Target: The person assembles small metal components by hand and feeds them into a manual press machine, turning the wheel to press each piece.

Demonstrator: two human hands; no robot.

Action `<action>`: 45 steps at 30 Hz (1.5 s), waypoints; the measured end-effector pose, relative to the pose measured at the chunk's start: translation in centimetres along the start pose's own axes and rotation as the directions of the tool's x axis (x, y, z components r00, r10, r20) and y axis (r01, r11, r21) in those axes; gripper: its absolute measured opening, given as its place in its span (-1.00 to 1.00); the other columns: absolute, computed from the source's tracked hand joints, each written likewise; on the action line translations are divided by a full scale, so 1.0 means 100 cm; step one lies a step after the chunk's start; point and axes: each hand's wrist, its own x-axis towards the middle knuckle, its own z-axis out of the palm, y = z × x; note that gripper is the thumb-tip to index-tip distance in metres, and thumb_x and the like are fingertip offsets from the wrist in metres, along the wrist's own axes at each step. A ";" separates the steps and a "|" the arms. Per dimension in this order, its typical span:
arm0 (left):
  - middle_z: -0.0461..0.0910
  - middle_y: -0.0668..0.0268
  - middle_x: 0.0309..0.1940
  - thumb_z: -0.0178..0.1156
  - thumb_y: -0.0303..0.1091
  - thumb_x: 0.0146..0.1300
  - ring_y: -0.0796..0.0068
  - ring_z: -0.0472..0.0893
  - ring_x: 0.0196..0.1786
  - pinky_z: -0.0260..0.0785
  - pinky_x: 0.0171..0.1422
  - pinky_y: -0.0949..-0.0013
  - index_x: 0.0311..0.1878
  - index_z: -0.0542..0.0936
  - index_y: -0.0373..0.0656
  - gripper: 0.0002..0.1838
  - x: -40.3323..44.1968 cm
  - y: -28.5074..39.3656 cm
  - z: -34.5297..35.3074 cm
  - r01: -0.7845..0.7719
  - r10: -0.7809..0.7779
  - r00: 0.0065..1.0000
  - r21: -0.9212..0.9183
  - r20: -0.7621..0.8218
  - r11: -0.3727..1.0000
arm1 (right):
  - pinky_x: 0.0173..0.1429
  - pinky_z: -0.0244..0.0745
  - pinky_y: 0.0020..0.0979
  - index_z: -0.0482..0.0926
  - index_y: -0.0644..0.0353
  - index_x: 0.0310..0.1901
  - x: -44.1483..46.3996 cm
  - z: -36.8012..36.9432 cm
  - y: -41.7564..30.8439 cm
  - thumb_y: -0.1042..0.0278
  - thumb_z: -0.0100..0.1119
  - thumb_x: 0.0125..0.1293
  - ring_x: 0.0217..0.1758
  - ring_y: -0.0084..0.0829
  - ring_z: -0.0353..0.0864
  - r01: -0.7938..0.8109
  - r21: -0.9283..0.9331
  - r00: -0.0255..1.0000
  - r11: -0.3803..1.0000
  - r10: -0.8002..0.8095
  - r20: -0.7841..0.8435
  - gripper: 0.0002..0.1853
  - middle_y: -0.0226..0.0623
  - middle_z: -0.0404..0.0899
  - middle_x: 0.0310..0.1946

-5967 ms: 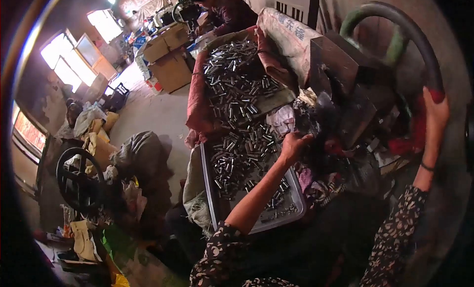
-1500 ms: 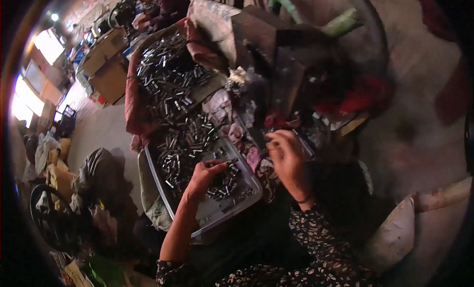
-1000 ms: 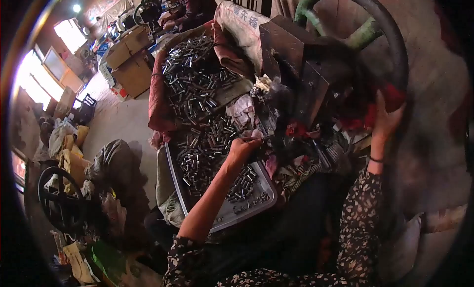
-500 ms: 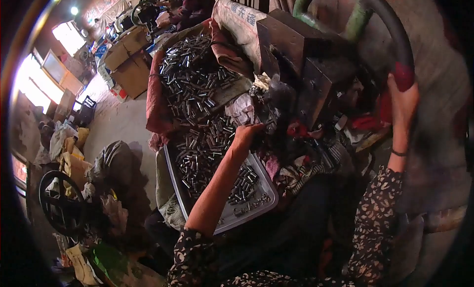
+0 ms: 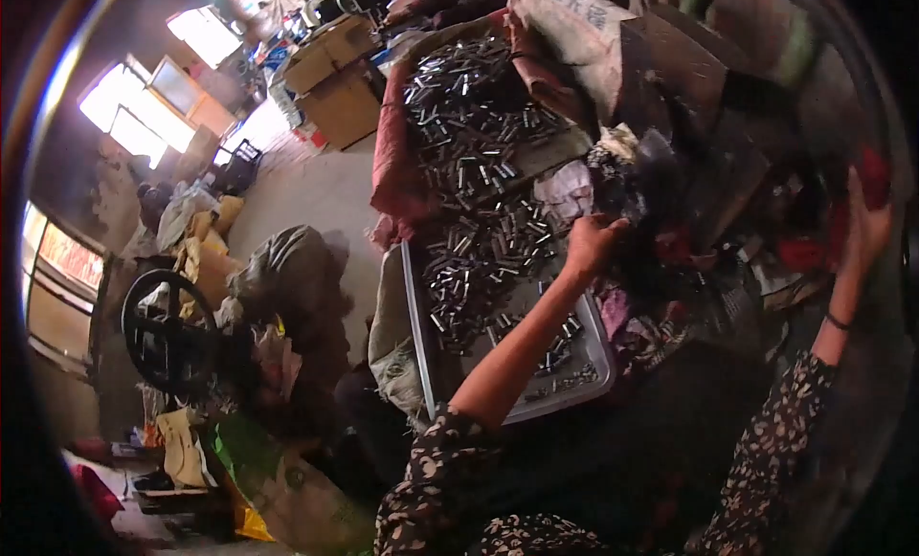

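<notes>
My left hand (image 5: 595, 246) is closed at the dark, cluttered middle of a machine, just right of a tray (image 5: 586, 382) of small metal tubes. Whatever its fingertips pinch is too dark to make out. At the far right my right hand (image 5: 869, 223) is closed around the red-wrapped part (image 5: 871, 175) of a large dark handwheel (image 5: 866, 63). Many loose metal tubes (image 5: 479, 164) lie heaped on a cloth-lined surface beyond the tray and spill down into it. A crumpled pale cloth (image 5: 565, 190) rests beside my left hand.
Dark metal boxes (image 5: 675, 54) stand behind the machine. On the left are another handwheel (image 5: 170, 328), a grey sack (image 5: 287, 269) and a green bag (image 5: 278, 470). Cardboard boxes (image 5: 340, 101) sit farther back. A red cloth edge (image 5: 391, 154) borders the heap.
The view has swung left, so the tray, heap and both hands appear farther right. My left hand stays beside the machine; my right hand keeps its hold on the wheel's red part.
</notes>
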 end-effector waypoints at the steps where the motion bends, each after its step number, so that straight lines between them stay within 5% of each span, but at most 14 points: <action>1: 0.58 0.30 -0.51 0.23 -0.22 0.06 0.57 0.52 -0.49 0.37 -0.40 0.46 -0.28 0.59 -0.33 -0.68 -0.001 0.000 -0.001 0.004 -0.004 1.000 0.001 -0.011 1.000 | 0.09 0.33 -0.47 0.43 0.29 0.04 -0.013 -0.001 0.020 0.35 0.19 0.16 -0.04 -0.50 0.48 -0.004 0.008 1.000 1.000 0.004 0.008 -0.59 -0.23 0.49 -0.02; 10: 0.57 0.30 -0.56 0.17 -0.21 0.04 0.53 0.54 -0.48 0.36 -0.36 0.44 -0.29 0.57 -0.29 -0.70 -0.025 0.027 0.011 0.027 -0.041 0.992 -0.113 -0.119 0.993 | 0.17 0.29 -0.35 0.32 0.35 0.10 -0.039 -0.004 -0.048 0.41 0.18 0.16 0.08 -0.32 0.40 0.239 -0.457 0.959 0.857 -0.282 -0.026 -0.52 -0.17 0.41 0.05; 13: 0.55 0.36 -0.46 0.13 -0.17 0.14 0.57 0.51 -0.41 0.35 -0.36 0.46 -0.19 0.55 -0.21 -0.70 -0.027 0.014 -0.025 0.105 -0.128 0.990 -0.290 -0.058 0.951 | 0.06 0.34 -0.32 0.38 0.33 -0.01 -0.108 0.018 -0.111 0.53 0.10 0.17 -0.02 -0.32 0.44 0.226 -0.239 0.974 0.944 -0.216 0.066 -0.67 -0.17 0.44 -0.03; 15: 0.54 0.35 -0.37 0.09 -0.13 0.18 0.51 0.50 -0.37 0.36 -0.35 0.44 -0.16 0.52 -0.14 -0.70 -0.048 0.022 -0.059 0.178 -0.137 0.984 -0.569 0.113 0.803 | 0.03 0.34 -0.35 0.46 0.29 -0.19 -0.148 0.038 -0.140 0.64 0.09 0.05 -0.06 -0.29 0.44 0.151 0.164 0.803 0.975 -0.218 0.554 -0.76 -0.24 0.47 -0.20; 16: 0.54 0.32 -0.35 0.06 -0.11 0.21 0.48 0.51 -0.36 0.37 -0.35 0.41 -0.15 0.50 -0.13 -0.70 -0.061 0.029 -0.073 0.192 -0.189 0.979 -0.636 0.073 0.748 | -0.08 0.39 -0.32 0.44 0.29 -0.20 -0.172 0.058 -0.149 0.70 0.08 -0.04 -0.14 -0.16 0.45 0.305 0.214 0.703 0.928 -0.371 0.606 -0.70 -0.12 0.44 -0.24; 20: 0.53 0.21 -0.25 -0.03 -0.07 0.28 0.40 0.54 -0.28 0.45 -0.16 0.29 -0.11 0.44 -0.15 -0.66 -0.106 0.032 -0.136 0.202 -0.112 0.979 -0.883 0.170 0.423 | -0.19 0.41 -0.33 0.45 0.22 -0.41 -0.275 0.121 -0.145 0.56 -0.01 -0.04 -0.19 -0.26 0.45 0.179 0.421 0.378 0.889 -0.457 0.805 -0.89 -0.22 0.41 -0.37; 22: 0.51 0.17 -0.18 -0.03 -0.16 0.30 0.33 0.54 -0.15 0.44 0.03 0.23 -0.06 0.42 -0.18 -0.69 -0.124 0.029 -0.158 0.256 -0.066 0.967 -0.938 0.248 0.234 | -0.19 0.40 -0.33 0.47 0.20 -0.41 -0.311 0.139 -0.151 0.51 -0.01 -0.02 -0.18 -0.29 0.45 0.269 0.431 0.324 0.861 -0.503 0.801 -0.90 -0.26 0.42 -0.36; 27: 0.50 0.16 -0.12 0.01 -0.33 0.27 0.29 0.51 -0.04 0.44 0.04 0.21 -0.04 0.43 -0.20 -0.76 -0.154 0.029 -0.177 0.165 -0.134 0.980 -0.978 0.148 0.127 | -0.20 0.36 -0.33 0.51 0.12 -0.41 -0.365 0.164 -0.149 0.38 -0.01 0.05 -0.16 -0.37 0.45 0.519 0.414 0.247 0.747 -0.595 0.765 -0.89 -0.36 0.45 -0.34; 29: 0.50 0.17 -0.12 0.01 -0.32 0.27 0.29 0.51 -0.05 0.43 0.03 0.20 -0.07 0.44 -0.19 -0.77 -0.165 0.030 -0.179 0.089 -0.178 0.982 -0.983 0.060 0.160 | -0.18 0.36 -0.27 0.47 0.08 -0.36 -0.358 0.164 -0.149 0.37 -0.02 0.05 -0.18 -0.33 0.45 0.502 0.468 0.091 0.727 -0.583 0.807 -0.89 -0.35 0.43 -0.30; 33: 0.51 0.19 -0.14 0.00 -0.30 0.27 0.30 0.51 -0.05 0.43 0.03 0.19 -0.09 0.46 -0.17 -0.78 -0.174 0.023 -0.184 0.140 -0.183 0.978 -0.970 0.104 0.196 | -0.23 0.37 -0.30 0.46 0.08 -0.38 -0.345 0.162 -0.143 0.38 -0.02 0.04 -0.17 -0.32 0.45 0.577 0.406 0.144 0.708 -0.578 0.804 -0.90 -0.35 0.43 -0.33; 39: 0.53 0.22 -0.14 -0.03 -0.24 0.28 0.34 0.51 -0.06 0.39 0.06 0.18 -0.02 0.45 -0.15 -0.72 -0.187 0.008 -0.169 0.256 -0.366 0.929 -0.810 0.055 0.527 | -0.29 0.42 -0.36 0.45 0.21 -0.37 -0.296 0.152 -0.138 0.53 0.04 0.03 -0.34 -0.33 0.52 0.249 0.207 0.228 0.946 -0.265 0.937 -0.90 -0.26 0.47 -0.33; 41: 0.52 0.22 -0.10 -0.04 -0.19 0.29 0.34 0.50 -0.04 0.39 0.06 0.19 0.03 0.43 -0.14 -0.68 -0.188 0.007 -0.161 0.331 -0.455 0.883 -0.837 0.112 0.437 | -0.24 0.44 -0.36 0.45 0.29 -0.25 -0.258 0.143 -0.159 0.57 0.10 0.04 -0.33 -0.24 0.55 -0.427 0.413 0.318 0.804 -0.293 0.901 -0.81 -0.18 0.48 -0.28; 42: 0.52 0.22 -0.09 -0.05 -0.16 0.29 0.33 0.51 -0.04 0.39 0.06 0.18 0.04 0.42 -0.13 -0.66 -0.195 0.015 -0.152 0.353 -0.411 0.894 -0.846 0.178 0.400 | -0.21 0.44 -0.32 0.43 0.31 -0.17 -0.248 0.140 -0.164 0.54 0.13 0.06 -0.25 -0.15 0.54 -0.471 0.334 0.234 0.816 -0.249 0.940 -0.74 -0.15 0.47 -0.25; 45: 0.52 0.24 -0.10 -0.06 -0.12 0.30 0.35 0.51 -0.05 0.42 0.01 0.18 0.01 0.43 -0.14 -0.64 -0.202 0.021 -0.145 0.353 -0.439 0.882 -0.854 0.168 0.382 | -0.20 0.43 -0.26 0.44 0.32 -0.18 -0.264 0.151 -0.140 0.54 0.12 0.07 -0.22 -0.11 0.52 -0.139 0.388 0.349 0.911 -0.322 0.880 -0.77 -0.13 0.45 -0.23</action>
